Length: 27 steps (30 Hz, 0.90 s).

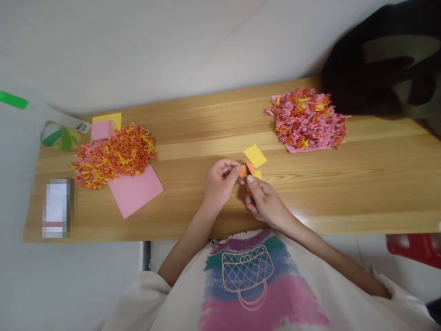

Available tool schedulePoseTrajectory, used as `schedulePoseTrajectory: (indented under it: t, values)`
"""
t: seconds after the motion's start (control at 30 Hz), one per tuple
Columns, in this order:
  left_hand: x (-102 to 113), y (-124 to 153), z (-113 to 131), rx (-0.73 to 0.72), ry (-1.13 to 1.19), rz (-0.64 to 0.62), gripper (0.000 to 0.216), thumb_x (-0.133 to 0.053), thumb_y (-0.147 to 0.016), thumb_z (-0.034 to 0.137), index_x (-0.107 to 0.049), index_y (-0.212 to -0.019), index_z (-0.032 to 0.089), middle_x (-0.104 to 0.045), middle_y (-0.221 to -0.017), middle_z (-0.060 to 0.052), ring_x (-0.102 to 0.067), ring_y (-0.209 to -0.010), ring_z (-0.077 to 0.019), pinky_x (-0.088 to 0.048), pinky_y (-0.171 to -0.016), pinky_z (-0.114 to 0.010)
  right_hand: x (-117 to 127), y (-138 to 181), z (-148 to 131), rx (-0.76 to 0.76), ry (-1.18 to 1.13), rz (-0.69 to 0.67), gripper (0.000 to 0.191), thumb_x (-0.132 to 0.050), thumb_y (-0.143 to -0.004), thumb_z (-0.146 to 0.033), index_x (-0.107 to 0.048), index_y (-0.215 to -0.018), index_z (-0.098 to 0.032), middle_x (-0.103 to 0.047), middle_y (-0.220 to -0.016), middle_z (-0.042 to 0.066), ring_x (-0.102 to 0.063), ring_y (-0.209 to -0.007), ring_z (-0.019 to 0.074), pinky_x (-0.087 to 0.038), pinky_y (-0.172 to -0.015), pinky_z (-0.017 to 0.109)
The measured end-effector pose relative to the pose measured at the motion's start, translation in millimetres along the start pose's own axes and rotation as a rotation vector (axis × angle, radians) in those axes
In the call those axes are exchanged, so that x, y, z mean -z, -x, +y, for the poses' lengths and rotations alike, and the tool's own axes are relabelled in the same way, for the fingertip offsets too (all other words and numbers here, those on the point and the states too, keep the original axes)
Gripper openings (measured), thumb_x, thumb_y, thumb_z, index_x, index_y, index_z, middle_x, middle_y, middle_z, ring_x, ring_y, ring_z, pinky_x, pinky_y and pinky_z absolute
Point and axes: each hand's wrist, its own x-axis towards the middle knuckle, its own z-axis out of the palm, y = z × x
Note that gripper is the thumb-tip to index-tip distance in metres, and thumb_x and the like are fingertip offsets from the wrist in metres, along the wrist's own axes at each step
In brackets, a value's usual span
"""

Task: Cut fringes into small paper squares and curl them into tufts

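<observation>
My left hand (220, 181) pinches a small orange paper piece (246, 170) at the middle of the wooden table (361, 184). My right hand (263, 200) is closed round a thin dark tool (247, 167) whose tip meets the orange piece; I cannot make out what the tool is. A yellow paper square (255, 155) lies just beyond the orange piece, and a smaller yellow scrap (257, 174) peeks out beside my right fingers.
A heap of orange, pink and yellow paper shreds (115, 154) lies at the left on a pink sheet (136, 191). Another shred heap (308, 119) lies at the back right. A tape roll (60, 135) and a dark bag (382, 69) sit at the table's ends.
</observation>
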Motion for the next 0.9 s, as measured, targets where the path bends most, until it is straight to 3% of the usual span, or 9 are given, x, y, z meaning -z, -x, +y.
schedulePoseTrajectory:
  t: [0.4, 0.63, 0.9]
  values:
    - [1.4, 0.3, 0.0, 0.017, 0.013, -0.014, 0.011, -0.068, -0.072, 0.018, -0.058, -0.074, 0.014, -0.062, -0.052, 0.004, -0.057, -0.045, -0.0070, -0.044, -0.048, -0.017, -2.0, 0.3, -0.8, -0.028, -0.042, 0.002, 0.045, -0.045, -0.086, -0.064, -0.046, -0.071, -0.021, -0.035, -0.034, -0.011, -0.021, -0.025, 0.0050, -0.017, -0.025, 0.017]
    - [1.7, -0.7, -1.0, 0.043, 0.029, -0.016, 0.013, -0.069, -0.070, 0.020, -0.058, -0.074, 0.014, -0.063, -0.052, 0.004, -0.058, -0.045, -0.0074, -0.044, -0.047, -0.018, -3.6, 0.7, -0.5, -0.064, -0.088, 0.023, 0.053, -0.044, -0.081, -0.072, -0.037, -0.064, -0.023, -0.034, -0.036, -0.010, -0.020, -0.026, 0.0038, -0.014, -0.025, 0.016]
    - [2.5, -0.6, -0.3, 0.073, 0.091, -0.016, 0.019, -0.073, -0.068, 0.023, -0.058, -0.075, 0.014, -0.065, -0.054, 0.003, -0.059, -0.044, -0.0077, -0.045, -0.047, -0.018, -2.1, 3.7, -3.3, -0.111, -0.159, 0.015, 0.057, -0.040, -0.080, -0.077, -0.044, -0.070, -0.021, -0.040, -0.042, -0.009, -0.020, -0.026, 0.0023, -0.013, -0.026, 0.015]
